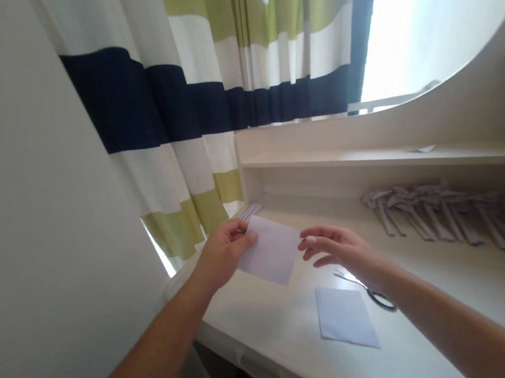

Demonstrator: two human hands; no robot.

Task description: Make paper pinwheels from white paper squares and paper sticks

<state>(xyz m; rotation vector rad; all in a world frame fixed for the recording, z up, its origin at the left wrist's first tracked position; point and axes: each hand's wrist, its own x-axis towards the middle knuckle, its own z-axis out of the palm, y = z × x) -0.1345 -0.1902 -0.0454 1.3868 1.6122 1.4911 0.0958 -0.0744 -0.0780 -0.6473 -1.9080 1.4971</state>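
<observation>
Writing or brand marks are nowhere legible: the small white rectangular sheet of paper [270, 252] held up over the cream-coloured tabletop [443, 286] shows a blank face, and so does the second white paper sheet [345, 317] lying flat on the surface nearer the front edge.

Left hand [222, 255] reaches in from the lower left with the forearm stretched forward; its thumb and fingers are pinched on the left edge of the raised sheet, which is tilted, its lower corner pointing down towards the tabletop. Right hand [340, 250] comes in from the lower right, palm down, fingers spread loosely and apart, holding nothing; its fingertips sit just beside the right edge of the held sheet, and I cannot tell whether they touch it.

Just under the right wrist lies a pair of scissors with black handles [371, 292], partly hidden by the arm, beside the flat sheet. Further back on the right, a heap of folded pale paper strips [445, 215] rests beneath the low cream shelf [373, 159]. Behind hangs a striped curtain in white, green and navy [215, 79].
</observation>
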